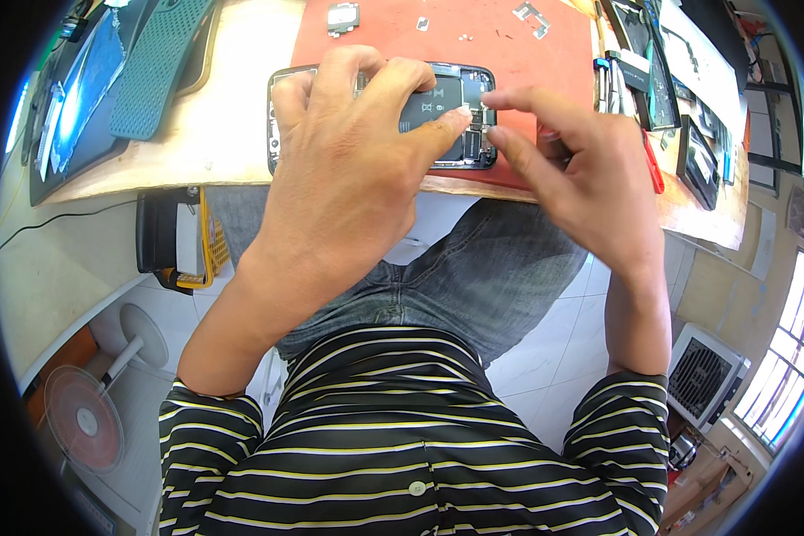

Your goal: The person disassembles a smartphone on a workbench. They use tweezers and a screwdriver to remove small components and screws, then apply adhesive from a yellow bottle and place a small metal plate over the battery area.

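An opened smartphone (451,98) lies face-sideways on a red mat near the bench's front edge, its black battery and circuit boards exposed. My left hand (348,134) spreads over its left and middle part. The bent fingers rest on the far side, and the thumb presses on the inner parts towards the right end. At the phone's right end is my right hand (581,147), its thumb and index fingertips apart beside the edge. The other right fingers are curled under and partly hidden. My left hand covers much of the phone's left half.
The red mat (393,36) bears a small metal plate (343,18), a bracket piece (531,20) and tiny parts. Left stand a perforated teal panel (163,67) and a blue-wrapped sheet (89,85). Phone parts and a black frame (697,161) crowd the right. A fan (85,420) stands below left.
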{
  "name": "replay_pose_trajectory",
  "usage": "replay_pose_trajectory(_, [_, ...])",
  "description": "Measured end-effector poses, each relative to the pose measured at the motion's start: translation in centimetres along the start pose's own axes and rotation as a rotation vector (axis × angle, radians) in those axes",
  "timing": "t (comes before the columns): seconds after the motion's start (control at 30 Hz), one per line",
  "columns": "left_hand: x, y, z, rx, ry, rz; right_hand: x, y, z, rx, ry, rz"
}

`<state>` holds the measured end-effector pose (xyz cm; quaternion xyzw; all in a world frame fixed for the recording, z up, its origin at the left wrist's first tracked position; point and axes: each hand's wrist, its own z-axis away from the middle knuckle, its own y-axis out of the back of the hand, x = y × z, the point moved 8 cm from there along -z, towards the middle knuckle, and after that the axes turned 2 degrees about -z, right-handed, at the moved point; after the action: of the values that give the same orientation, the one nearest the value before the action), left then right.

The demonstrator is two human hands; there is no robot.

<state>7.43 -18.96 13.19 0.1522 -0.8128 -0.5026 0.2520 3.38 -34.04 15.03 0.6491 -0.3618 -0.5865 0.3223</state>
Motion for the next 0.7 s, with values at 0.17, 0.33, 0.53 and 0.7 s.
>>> replay_pose_trajectory(0.17, [-0.1,-0.1,0.1,-0.001,0.018,0.014,-1.1,-1.4,1.6,0.026,0.09,0.112])
replay_pose_trajectory(0.33, [-0.1,-0.1,0.1,-0.003,0.015,0.024,-1.4,-1.7,2.0,0.057,0.096,0.106])
replay_pose_trajectory(0.53, [-0.1,-0.1,0.1,0.0,0.013,0.028,-0.4,-1.7,1.2,0.02,0.001,-0.005])
replay_pose_trajectory(0.7, [-0.1,-0.1,0.1,0.011,0.005,0.02,0.9,-1.7,0.2,-0.036,-0.059,-0.16])
